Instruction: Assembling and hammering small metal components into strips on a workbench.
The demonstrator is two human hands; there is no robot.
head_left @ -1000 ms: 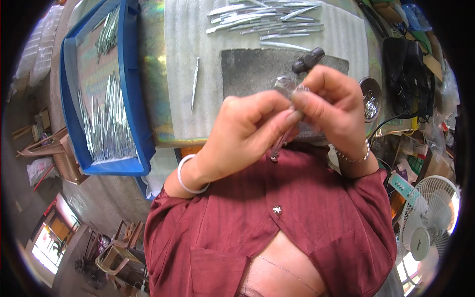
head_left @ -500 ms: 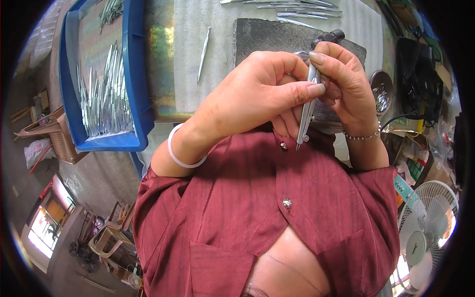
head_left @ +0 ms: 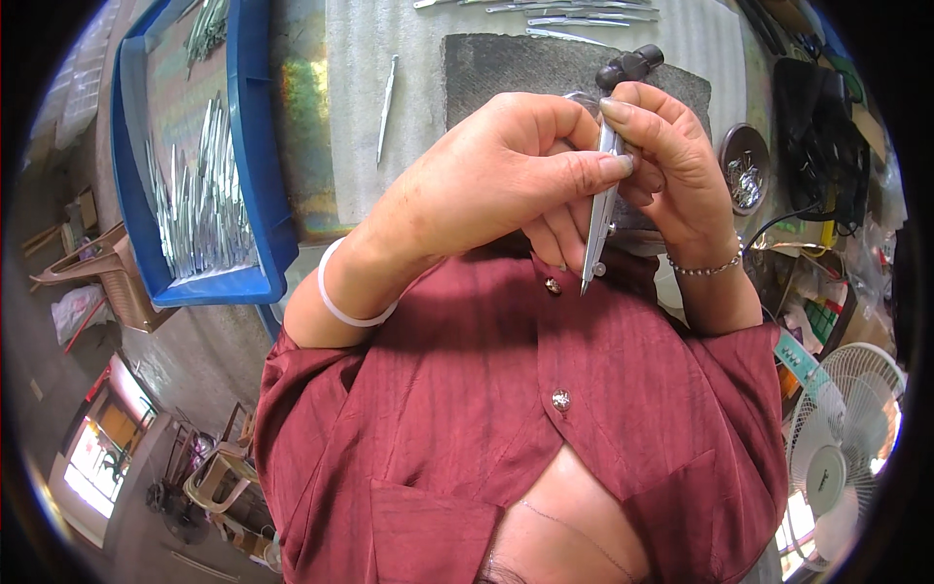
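Note:
A slim silver drawing compass (head_left: 600, 219) is held in front of my chest, its two legs together and its points angled down toward me. Small round screws stick out from its side. My left hand (head_left: 506, 175) grips the compass from the left, thumb pressed across its upper part. Around its top end, the fingers of my right hand (head_left: 671, 146) are pinched, partly hiding that end. Just beyond my fingertips lies a hammer with a black head (head_left: 630, 66). It rests over a dark, rough slab (head_left: 506, 73) under my hands.
At the left, a blue bin (head_left: 261, 146) holds many slim metal pieces (head_left: 206, 209). A single metal piece (head_left: 387, 112) lies on the pale foam sheet (head_left: 355, 68), with several more (head_left: 584, 15) at the far edge. A round dish (head_left: 744, 170) of small parts and a fan (head_left: 827, 477) are right.
Both hands keep their hold on the compass and have barely shifted. The whole view has moved slightly, so the bench and bin sit a little further left.

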